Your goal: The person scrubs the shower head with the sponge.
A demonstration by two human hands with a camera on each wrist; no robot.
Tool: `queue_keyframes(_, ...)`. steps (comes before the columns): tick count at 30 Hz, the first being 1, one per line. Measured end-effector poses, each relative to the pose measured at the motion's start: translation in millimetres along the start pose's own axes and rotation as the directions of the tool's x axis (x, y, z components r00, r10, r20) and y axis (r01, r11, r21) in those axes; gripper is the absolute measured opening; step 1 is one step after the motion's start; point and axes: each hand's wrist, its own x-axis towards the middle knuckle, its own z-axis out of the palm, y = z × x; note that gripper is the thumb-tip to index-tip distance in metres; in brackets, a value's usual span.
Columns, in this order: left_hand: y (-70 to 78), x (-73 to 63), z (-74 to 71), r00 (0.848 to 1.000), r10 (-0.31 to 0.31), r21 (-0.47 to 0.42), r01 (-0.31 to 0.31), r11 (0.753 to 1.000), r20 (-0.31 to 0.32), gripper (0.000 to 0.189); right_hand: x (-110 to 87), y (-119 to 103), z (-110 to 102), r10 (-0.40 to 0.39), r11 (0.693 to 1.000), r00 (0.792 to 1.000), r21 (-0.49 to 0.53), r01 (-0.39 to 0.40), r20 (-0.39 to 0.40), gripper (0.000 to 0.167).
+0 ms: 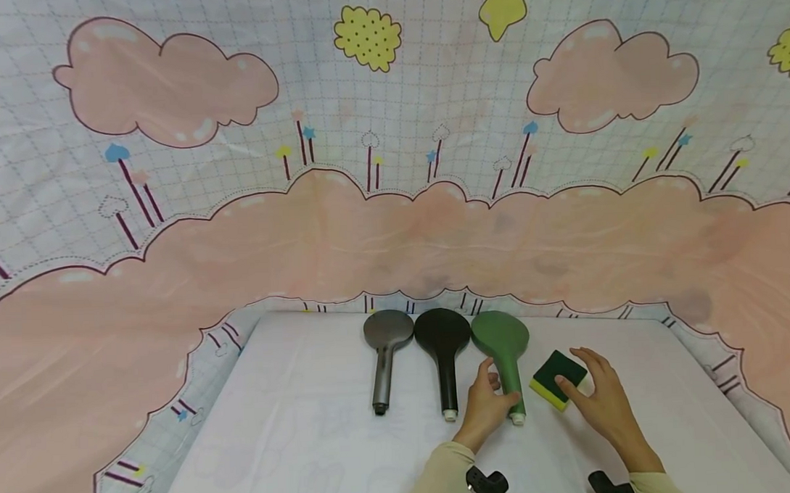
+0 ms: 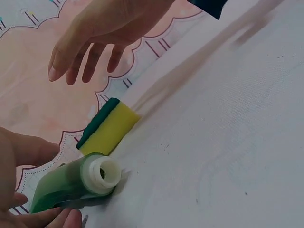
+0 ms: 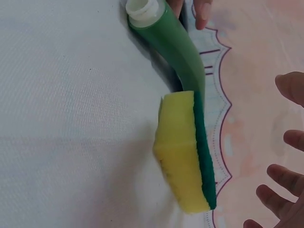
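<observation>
A green shower head [image 1: 500,333] lies on the white tabletop, its handle toward me with a white threaded end. My left hand [image 1: 484,410] is around that handle, the thumb by its lower part. In the left wrist view, a gap shows between the upper finger of the left hand [image 2: 28,148] and the handle; the lower fingers are close to it. Right of the handle is a sponge [image 1: 559,378], yellow with a dark green scouring side up. Over its right side hovers my right hand [image 1: 603,410], fingers spread and apart from the sponge [image 3: 178,147].
A black shower head [image 1: 442,332] and a grey shower head [image 1: 388,328] lie in a row left of the green one, heads nearly touching. The white tabletop [image 1: 296,417] extends to both sides. Behind it hangs a cloth [image 1: 401,239] printed with clouds.
</observation>
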Motion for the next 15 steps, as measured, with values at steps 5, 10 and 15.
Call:
queue_keyframes(5, -0.1, 1.6, 6.7, 1.000, -0.020, 0.008, 0.020, 1.000, -0.001, 0.080, 0.1, 3.3, 2.2, -0.004, 1.000, 1.000, -0.005, 0.004, 0.003, 0.063)
queue_keyframes(10, 1.0, 1.9, 12.5, 1.000, -0.013, 0.073, 0.015, 0.997, -0.022, 0.085, -0.2, 4.6, 4.0, 0.004, 1.000, 1.000, 0.010, -0.004, 0.003, 0.062)
queue_keyframes(15, 2.2, 2.1, 13.0, 1.000, 0.003, 0.125, -0.001, 0.992, -0.011, 0.087, -1.0, 4.9, 4.8, 0.000, 1.000, 1.000, 0.011, 0.000, -0.002, 0.061)
